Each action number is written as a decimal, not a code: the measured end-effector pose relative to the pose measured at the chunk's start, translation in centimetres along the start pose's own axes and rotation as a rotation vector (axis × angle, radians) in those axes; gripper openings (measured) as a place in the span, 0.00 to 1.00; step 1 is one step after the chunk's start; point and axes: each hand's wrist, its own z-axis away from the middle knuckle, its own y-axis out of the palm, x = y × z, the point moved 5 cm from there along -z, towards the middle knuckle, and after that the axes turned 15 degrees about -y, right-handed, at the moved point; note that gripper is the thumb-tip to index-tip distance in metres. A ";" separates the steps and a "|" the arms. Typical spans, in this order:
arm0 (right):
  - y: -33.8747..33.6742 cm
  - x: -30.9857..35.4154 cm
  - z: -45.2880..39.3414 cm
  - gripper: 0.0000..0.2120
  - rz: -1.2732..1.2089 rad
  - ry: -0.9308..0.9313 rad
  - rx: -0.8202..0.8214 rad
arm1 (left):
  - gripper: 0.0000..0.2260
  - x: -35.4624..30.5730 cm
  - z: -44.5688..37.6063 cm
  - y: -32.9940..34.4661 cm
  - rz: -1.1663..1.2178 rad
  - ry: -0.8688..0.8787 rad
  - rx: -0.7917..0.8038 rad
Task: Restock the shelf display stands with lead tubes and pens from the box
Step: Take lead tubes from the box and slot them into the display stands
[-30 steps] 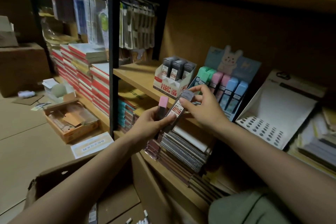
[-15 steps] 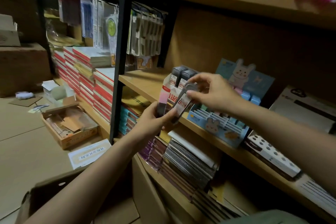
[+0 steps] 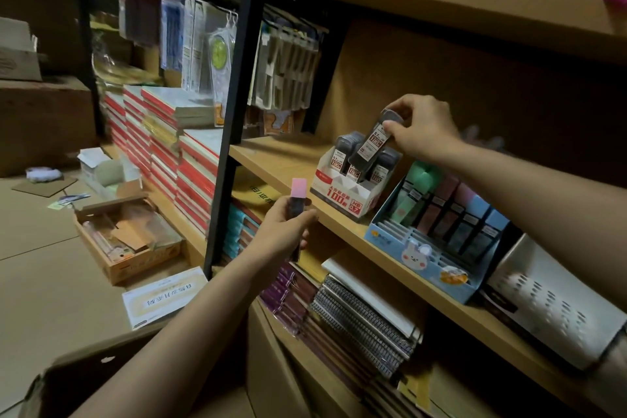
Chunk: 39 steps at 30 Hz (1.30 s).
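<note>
My right hand [image 3: 422, 127] pinches the top of a dark lead tube with a white and red label [image 3: 373, 139], tilted, its lower end down among the tubes in the white and red display stand [image 3: 342, 193] on the wooden shelf [image 3: 271, 159]. My left hand [image 3: 283, 234] holds a pink-capped lead tube [image 3: 298, 200] upright, in front of the shelf edge and left of the stand. A blue bunny display stand [image 3: 420, 258] with pastel-capped tubes sits to the right. The cardboard box [image 3: 84, 373] lies below my left arm.
A black shelf post [image 3: 234, 112] rises left of the stands. A white perforated display [image 3: 556, 302] stands at the right. Spiral notebooks [image 3: 359, 319] fill the lower shelf. Red-spined book stacks [image 3: 163, 153] and an open carton [image 3: 129, 237] occupy the floor side at left.
My right hand took the labelled tube away from my left hand and carried it up and right into the white and red stand. My left hand kept the pink-capped tube.
</note>
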 end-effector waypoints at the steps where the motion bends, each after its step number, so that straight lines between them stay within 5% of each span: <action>1: 0.3 -0.3 0.0 0.11 0.008 0.007 0.002 | 0.15 0.0 -0.1 0.0 0.001 -0.001 -0.002; 18: 3.4 -0.5 0.0 0.07 -0.029 0.123 0.053 | 0.14 1.2 -0.2 0.2 -0.031 -0.041 -0.019; 30: -1.1 -2.1 0.4 0.09 -0.208 0.239 0.001 | 0.14 1.4 0.0 0.1 -0.044 -0.049 -0.012; 39: 0.2 -1.9 1.3 0.11 0.051 0.094 0.125 | 0.13 0.7 0.4 1.1 -0.062 -0.014 -0.010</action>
